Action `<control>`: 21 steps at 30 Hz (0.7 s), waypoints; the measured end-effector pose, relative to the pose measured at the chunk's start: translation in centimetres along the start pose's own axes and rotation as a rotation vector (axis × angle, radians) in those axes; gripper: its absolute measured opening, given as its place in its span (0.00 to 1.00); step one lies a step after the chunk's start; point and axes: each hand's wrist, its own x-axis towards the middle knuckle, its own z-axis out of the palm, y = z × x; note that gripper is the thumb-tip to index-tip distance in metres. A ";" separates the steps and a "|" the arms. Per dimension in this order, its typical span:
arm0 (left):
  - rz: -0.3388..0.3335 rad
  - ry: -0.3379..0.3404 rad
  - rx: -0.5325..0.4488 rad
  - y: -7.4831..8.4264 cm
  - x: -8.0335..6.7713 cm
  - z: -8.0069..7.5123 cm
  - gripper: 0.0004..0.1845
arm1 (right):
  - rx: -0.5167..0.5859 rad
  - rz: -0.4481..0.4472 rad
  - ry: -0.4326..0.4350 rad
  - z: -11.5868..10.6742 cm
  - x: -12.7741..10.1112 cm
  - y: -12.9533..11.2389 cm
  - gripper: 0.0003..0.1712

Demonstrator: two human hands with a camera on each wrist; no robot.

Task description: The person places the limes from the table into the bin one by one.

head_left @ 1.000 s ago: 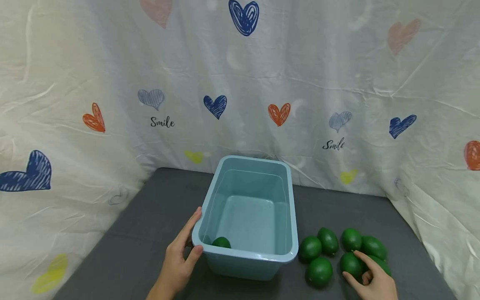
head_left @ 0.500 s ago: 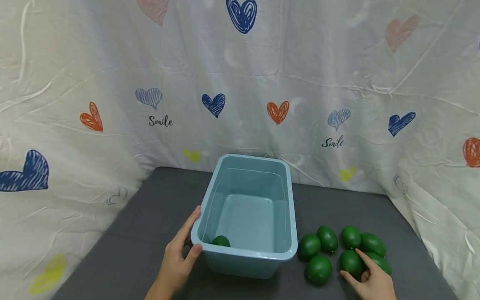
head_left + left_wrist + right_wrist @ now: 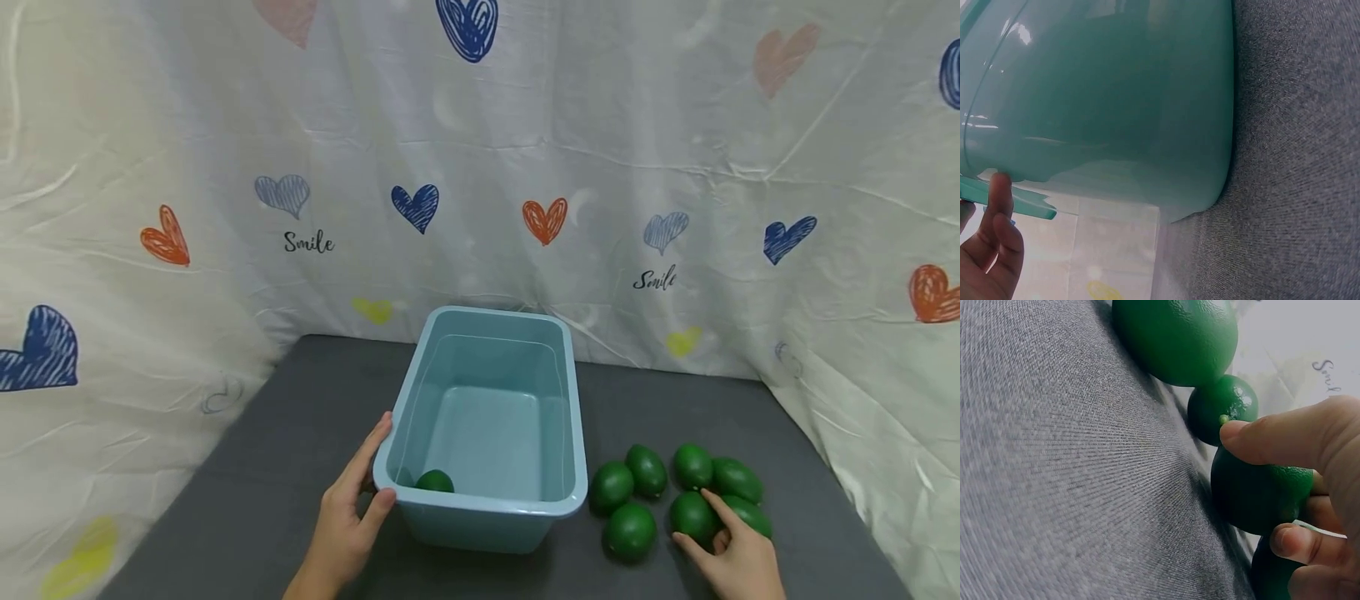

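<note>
Green lime (image 3: 692, 515) on the grey table (image 3: 285, 450), pinched between thumb and curled fingers of the right hand (image 3: 738, 560); left hand (image 3: 343, 525) grips the blue bin's (image 3: 480, 508) near corner rim.

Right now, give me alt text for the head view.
A person's left hand grips the near corner of a light blue tub holding one green fruit, while the right hand pinches one of six green fruits clustered on the grey tabletop.
</note>
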 end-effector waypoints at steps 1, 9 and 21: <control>-0.001 -0.001 -0.002 0.0 0.0 0.0 0.42 | 0.000 0.005 0.009 -0.1 -0.1 0.0 0.45; -0.002 -0.003 -0.025 0.1 0.2 0.1 0.42 | -0.002 0.036 0.005 -0.3 0.0 -0.1 0.50; -0.007 -0.006 -0.025 0.5 0.1 -0.1 0.42 | -0.013 -0.002 -0.040 0.2 0.1 -0.2 0.53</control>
